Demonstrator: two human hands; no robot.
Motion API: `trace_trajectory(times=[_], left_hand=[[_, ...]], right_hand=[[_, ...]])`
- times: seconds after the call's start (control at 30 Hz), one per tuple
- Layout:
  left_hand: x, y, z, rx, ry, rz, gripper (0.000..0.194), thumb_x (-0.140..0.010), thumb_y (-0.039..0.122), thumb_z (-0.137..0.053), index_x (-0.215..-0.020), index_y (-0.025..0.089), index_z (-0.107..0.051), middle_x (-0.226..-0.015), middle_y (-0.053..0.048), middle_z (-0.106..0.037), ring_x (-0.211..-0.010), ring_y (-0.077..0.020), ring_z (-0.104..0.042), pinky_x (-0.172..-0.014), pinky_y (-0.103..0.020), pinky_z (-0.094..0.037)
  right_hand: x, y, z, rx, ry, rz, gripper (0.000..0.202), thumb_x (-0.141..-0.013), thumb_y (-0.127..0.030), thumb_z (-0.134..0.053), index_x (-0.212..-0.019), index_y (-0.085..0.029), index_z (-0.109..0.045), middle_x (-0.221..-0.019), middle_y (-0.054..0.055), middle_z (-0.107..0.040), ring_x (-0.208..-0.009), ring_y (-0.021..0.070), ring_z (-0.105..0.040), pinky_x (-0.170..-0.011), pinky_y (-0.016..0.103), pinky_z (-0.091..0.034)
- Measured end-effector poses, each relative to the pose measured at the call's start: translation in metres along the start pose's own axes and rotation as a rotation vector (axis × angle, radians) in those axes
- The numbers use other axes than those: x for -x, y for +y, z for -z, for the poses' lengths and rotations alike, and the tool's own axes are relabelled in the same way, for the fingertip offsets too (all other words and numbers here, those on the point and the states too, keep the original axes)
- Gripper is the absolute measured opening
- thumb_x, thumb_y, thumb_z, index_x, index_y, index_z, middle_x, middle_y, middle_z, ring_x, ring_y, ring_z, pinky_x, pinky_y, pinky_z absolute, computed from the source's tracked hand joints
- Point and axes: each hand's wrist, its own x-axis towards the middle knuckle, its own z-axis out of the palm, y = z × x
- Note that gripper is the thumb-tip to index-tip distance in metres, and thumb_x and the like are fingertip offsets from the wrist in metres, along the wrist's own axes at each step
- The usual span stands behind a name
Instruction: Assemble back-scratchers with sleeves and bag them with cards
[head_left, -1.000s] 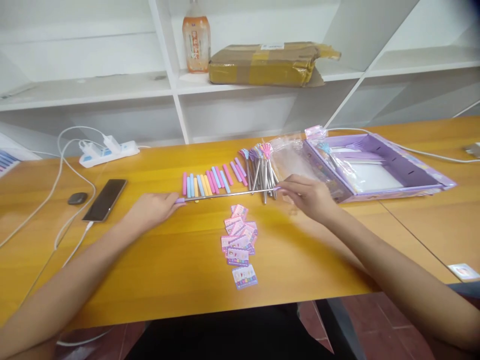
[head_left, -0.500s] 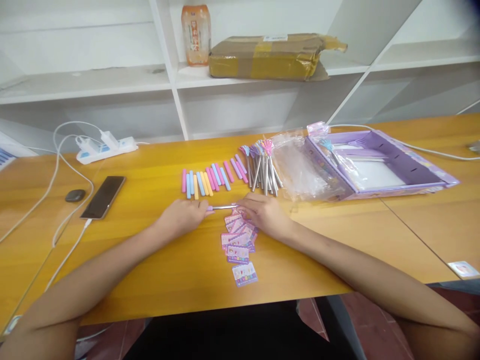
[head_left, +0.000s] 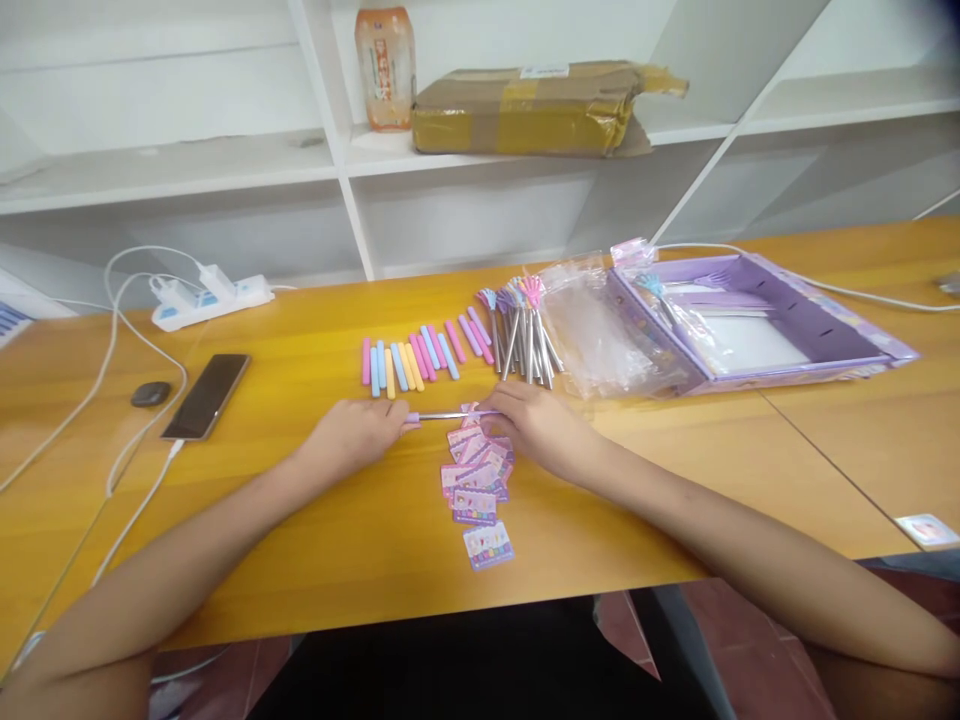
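Between my hands a telescopic back scratcher [head_left: 442, 416] lies level, its thin metal rod bare in the middle. My left hand [head_left: 358, 436] is closed round its purple grip end. My right hand [head_left: 534, 426] pinches the purple end at the other side; the fingers partly hide it. Beneath the rod and beside my right hand, several small printed cards [head_left: 475, 470] overlap in a column. Beyond my hands lie several pink, blue, yellow and purple grip tubes [head_left: 412, 362]. To their right is a pile of back scratchers [head_left: 529, 330] with hand-shaped heads and bare metal shafts.
Clear plastic bags [head_left: 600, 330] lie against a purple box [head_left: 810, 310] that holds a bagged blue scratcher. At left are a phone [head_left: 206, 396], a small black object [head_left: 151, 394], and a power strip [head_left: 214, 303] with cables. A taped carton [head_left: 525, 115] rests on the shelf.
My hands have moved slightly apart along the back scratcher. More of it shows between them, including a purple part at my right fingers. The view has shifted a little.
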Motion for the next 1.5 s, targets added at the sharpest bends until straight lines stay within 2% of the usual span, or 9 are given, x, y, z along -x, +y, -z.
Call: trace_trajectory(times=[0.17,0.3,0.4,0.5,0.8,0.97,1.13,1.33,1.5], left_hand=[[0.007,-0.022,-0.003,-0.045,0.064,0.054,0.05,-0.119,0.05,-0.034,-0.102,0.017,-0.068,-0.083,-0.012,-0.076,-0.067,-0.0267,-0.071,-0.053,-0.034,-0.035],[0.04,-0.08,-0.004,-0.081,0.174,0.096,0.058,-0.119,0.054,-0.024,-0.087,0.021,-0.061,-0.074,-0.008,-0.07,-0.064,-0.0213,-0.063,-0.055,-0.033,-0.029],[0.077,-0.126,-0.005,-0.117,0.276,0.163,0.061,-0.118,0.06,-0.026,-0.078,0.022,-0.052,-0.069,-0.003,-0.064,-0.065,-0.0173,-0.053,-0.059,-0.029,-0.026],[0.105,-0.147,-0.009,-0.112,0.297,0.21,0.064,-0.117,0.064,-0.025,-0.074,0.022,-0.048,-0.065,0.0,-0.057,-0.064,-0.0165,-0.047,-0.059,-0.028,-0.022],[0.108,-0.133,-0.012,-0.002,0.221,0.169,0.071,-0.115,0.068,-0.019,-0.071,0.023,-0.051,-0.062,-0.002,-0.059,-0.063,-0.0182,-0.049,-0.062,-0.029,-0.029],[0.11,-0.13,-0.01,-0.01,0.195,0.184,0.069,-0.116,0.064,-0.013,-0.082,0.024,-0.058,-0.077,-0.006,-0.07,-0.071,-0.0225,-0.062,-0.067,-0.032,-0.042],[0.111,-0.13,-0.013,0.08,0.228,0.148,0.051,-0.117,0.053,-0.027,-0.095,0.025,-0.062,-0.092,-0.007,-0.076,-0.087,-0.0249,-0.07,-0.077,-0.033,-0.051],[0.101,-0.127,-0.025,0.01,0.227,0.107,0.048,-0.118,0.047,-0.029,-0.098,0.022,-0.065,-0.092,-0.009,-0.078,-0.082,-0.0241,-0.071,-0.074,-0.033,-0.05],[0.074,-0.096,-0.019,0.032,0.278,0.046,0.046,-0.119,0.046,-0.032,-0.099,0.022,-0.067,-0.088,-0.008,-0.078,-0.078,-0.0226,-0.073,-0.067,-0.031,-0.046]], right_hand=[[0.014,0.027,0.014,0.161,0.1,-0.02,0.016,-0.111,-0.021,-0.061,-0.099,-0.02,-0.073,-0.092,0.008,-0.071,-0.086,0.0251,-0.065,-0.075,0.036,-0.045],[0.056,0.095,0.046,0.29,0.242,-0.153,0.022,-0.109,-0.018,-0.054,-0.101,-0.025,-0.074,-0.094,0.009,-0.071,-0.087,0.0255,-0.063,-0.077,0.036,-0.043],[0.101,0.143,0.075,0.41,0.357,-0.256,0.025,-0.111,-0.028,-0.053,-0.095,-0.025,-0.073,-0.091,0.013,-0.073,-0.085,0.0273,-0.063,-0.077,0.039,-0.044],[0.137,0.166,0.095,0.413,0.362,-0.335,0.024,-0.109,-0.034,-0.057,-0.091,-0.026,-0.071,-0.091,0.015,-0.074,-0.085,0.0277,-0.065,-0.079,0.04,-0.047],[0.149,0.154,0.103,0.136,0.272,-0.359,0.013,-0.098,-0.031,-0.065,-0.086,-0.029,-0.072,-0.087,0.012,-0.076,-0.081,0.0271,-0.07,-0.075,0.04,-0.051],[0.153,0.146,0.106,0.033,0.309,-0.359,0.013,-0.099,-0.037,-0.068,-0.098,-0.031,-0.079,-0.106,0.012,-0.079,-0.096,0.028,-0.076,-0.088,0.043,-0.056],[0.153,0.151,0.099,-0.103,0.507,-0.665,0.018,-0.089,-0.045,-0.077,-0.094,-0.028,-0.078,-0.098,0.012,-0.077,-0.089,0.0266,-0.072,-0.082,0.044,-0.056],[0.133,0.141,0.092,-0.334,0.477,-0.72,0.026,-0.085,-0.049,-0.081,-0.087,-0.023,-0.079,-0.087,0.01,-0.076,-0.084,0.0253,-0.071,-0.084,0.042,-0.058],[0.093,0.11,0.073,-0.389,0.392,-0.583,0.027,-0.093,-0.047,-0.078,-0.088,-0.021,-0.081,-0.09,0.009,-0.077,-0.082,0.0222,-0.071,-0.077,0.036,-0.058]])
